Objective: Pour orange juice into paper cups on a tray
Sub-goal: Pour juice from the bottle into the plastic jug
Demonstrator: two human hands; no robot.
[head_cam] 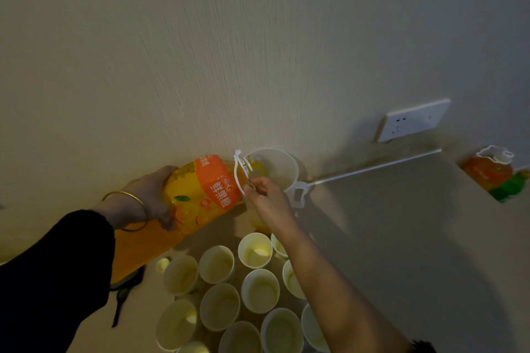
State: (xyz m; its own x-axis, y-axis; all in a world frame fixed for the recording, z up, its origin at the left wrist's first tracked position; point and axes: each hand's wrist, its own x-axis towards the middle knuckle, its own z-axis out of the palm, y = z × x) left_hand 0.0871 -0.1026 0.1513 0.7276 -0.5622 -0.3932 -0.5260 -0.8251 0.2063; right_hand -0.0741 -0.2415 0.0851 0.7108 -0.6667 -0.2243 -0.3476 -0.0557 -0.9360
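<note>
The left hand point(149, 195), in a black sleeve with a gold bangle point(130, 209) at the wrist, wraps its fingers around the base of a large orange juice bottle point(198, 195), tipped nearly flat with its mouth toward a white pitcher point(275, 167). The right hand point(265, 195) reaches across bare-armed, fingertips pinching the bottle's white carry handle point(239, 172) by the neck. Everything stands on a pale tabletop point(387, 223) against a textured beige wall point(200, 51) with a white socket point(413, 120). Paper cups point(259, 291) cluster below the bottle, close together; the right forearm crosses over the rightmost ones. A small yellow cap point(163, 264) lies just left of them. A second juice bottle point(489, 169) stands far right, beyond the table edge
</note>
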